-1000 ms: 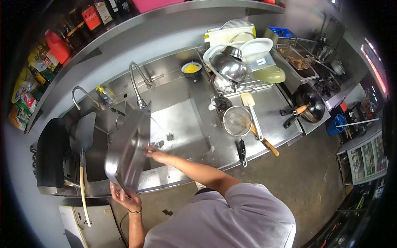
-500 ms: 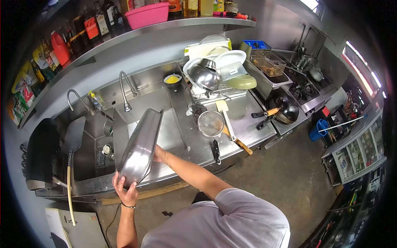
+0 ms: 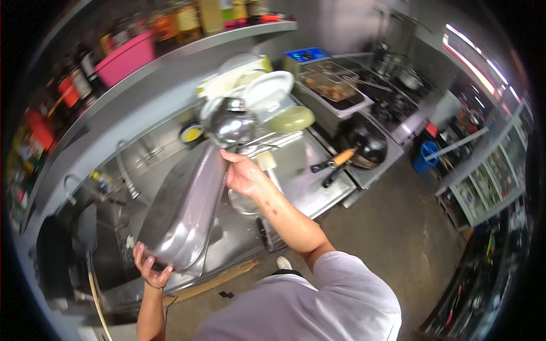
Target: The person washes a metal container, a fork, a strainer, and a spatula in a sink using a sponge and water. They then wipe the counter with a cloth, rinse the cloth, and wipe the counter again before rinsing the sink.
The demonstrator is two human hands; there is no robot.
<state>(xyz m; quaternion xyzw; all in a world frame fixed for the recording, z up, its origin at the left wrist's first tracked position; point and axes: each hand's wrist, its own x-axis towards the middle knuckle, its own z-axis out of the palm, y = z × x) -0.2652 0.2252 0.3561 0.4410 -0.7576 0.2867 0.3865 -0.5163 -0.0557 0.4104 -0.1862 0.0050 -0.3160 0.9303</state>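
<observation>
A deep stainless steel pan [image 3: 190, 213] is held up, tilted, in front of the sink counter. My left hand [image 3: 152, 268] grips its lower near end, fingers bent around the edge. At the upper right end, my right hand [image 3: 243, 176] is closed on the rim, thumb on the metal. The pan's inside faces away and stays hidden. Just beyond my right hand lie a strainer [image 3: 243, 202], partly covered by my wrist, and a pale spatula [image 3: 265, 161]. The view is blurred by motion.
A dish rack with a steel bowl [image 3: 232, 126] and white plates stands at the back. To its right are a fryer [image 3: 333, 85] and a wok [image 3: 364, 146]. A long-handled turner [image 3: 94, 290] leans at the left. Bottles and a pink bin [image 3: 126, 59] line the shelf.
The pan has risen closer to me and turned, its far end moving right. My right hand has come out from behind it into view. The head view has swung right.
</observation>
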